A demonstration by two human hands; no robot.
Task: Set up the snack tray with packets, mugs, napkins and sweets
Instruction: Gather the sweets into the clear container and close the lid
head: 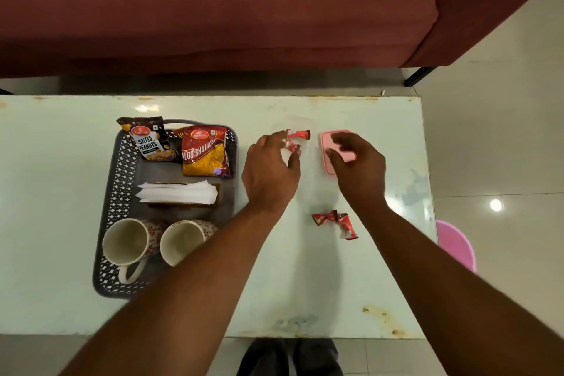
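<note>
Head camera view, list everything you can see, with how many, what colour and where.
tray: one, grey, table's left
snack packets: two, black and red, tray's far end
napkins: one stack, white, mid-tray
mugs: two, white patterned, tray's near end
sweets: about four, red, two by the left hand, two nearer
lid: one, pink, under the right hand
table: one, pale
sofa: one, maroon, behind
stool: one, pink, right
hands: left, right

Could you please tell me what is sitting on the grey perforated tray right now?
The grey perforated plastic tray holds two snack packets, a white napkin stack and two ceramic mugs. The left forearm covers its near right corner.
</note>
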